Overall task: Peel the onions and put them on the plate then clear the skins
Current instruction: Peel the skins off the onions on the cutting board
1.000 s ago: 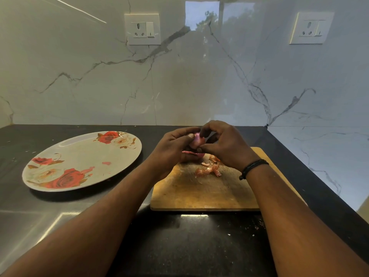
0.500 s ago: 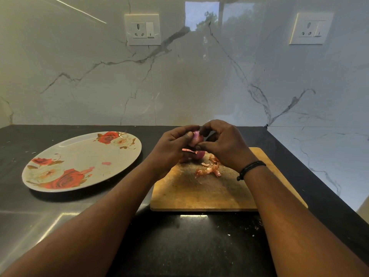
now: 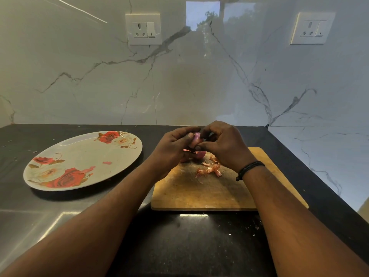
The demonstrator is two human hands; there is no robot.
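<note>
A: What do you have on the left?

B: I see a plate [image 3: 65, 156] with a rose pattern lying flat on the dark surface [image 3: 189, 242], well apart from the hands. It holds no onions, only one small pink scrap [image 3: 107, 162].

A: And the middle?

B: My left hand [image 3: 171, 150] and right hand [image 3: 223, 148] meet above the far end of the board [image 3: 189, 194]. Both grip one small onion [image 3: 195, 139]. The left fingers [image 3: 188, 130] curl round its left side; the right fingers [image 3: 208, 134] pinch its right side, thumb under it. The onion is lifted clear of the board.

A: Anything below it?

B: A second onion [image 3: 200, 154] lies on the board just beneath the hands, mostly hidden. I cannot tell whether it is peeled.

A: Further right?

B: Loose skins [image 3: 209, 169] sit on the board just near of my right hand, close to the wrist with its black band [image 3: 249, 169].
</note>
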